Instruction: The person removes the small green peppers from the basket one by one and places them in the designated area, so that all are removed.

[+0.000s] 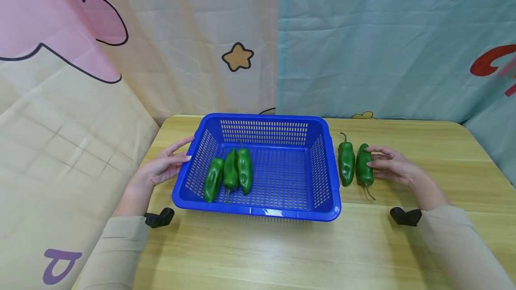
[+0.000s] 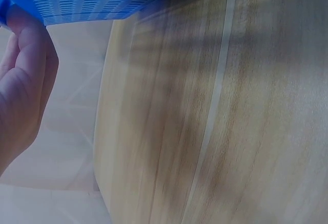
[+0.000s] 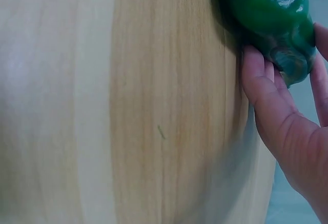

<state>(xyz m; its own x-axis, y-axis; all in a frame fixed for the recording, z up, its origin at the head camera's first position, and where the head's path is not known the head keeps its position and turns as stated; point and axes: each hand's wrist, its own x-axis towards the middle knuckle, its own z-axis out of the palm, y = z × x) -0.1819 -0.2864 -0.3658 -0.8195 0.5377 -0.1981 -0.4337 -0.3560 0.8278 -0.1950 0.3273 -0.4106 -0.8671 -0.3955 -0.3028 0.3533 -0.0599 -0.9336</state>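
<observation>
A backdrop of printed cloth: beige curtain (image 1: 169,21) to the left, with an orange star (image 1: 238,57) in dark outline, and pale teal curtain (image 1: 383,35) to the right. In front, a light wood-grain table (image 1: 258,258). At its middle, a blue perforated plastic basket (image 1: 258,211), rectangular and upright. Inside, against the left side of the floor, 3 long green peppers (image 1: 244,169) in a close row, the middle with its stem toward the wearer, the other 2 with stems pointing away. Just outside the basket's right wall, flat on the wood, a loose green pepper (image 1: 346,164), stem away. Just beside it, farther right, the gripped green pepper (image 1: 365,178), stem toward the wearer, between the bent fingers and thumb of the right hand (image 1: 396,167); opening about as wide as the pepper, tightness impossible to tell. At the basket's left rim, the left hand (image 1: 161,168), digits extended and spread, fingertips touching the plastic, not wrapped around it. Over the forearms, beige sleeves (image 1: 121,249), with a small black device (image 1: 160,218) near each cuff.
</observation>
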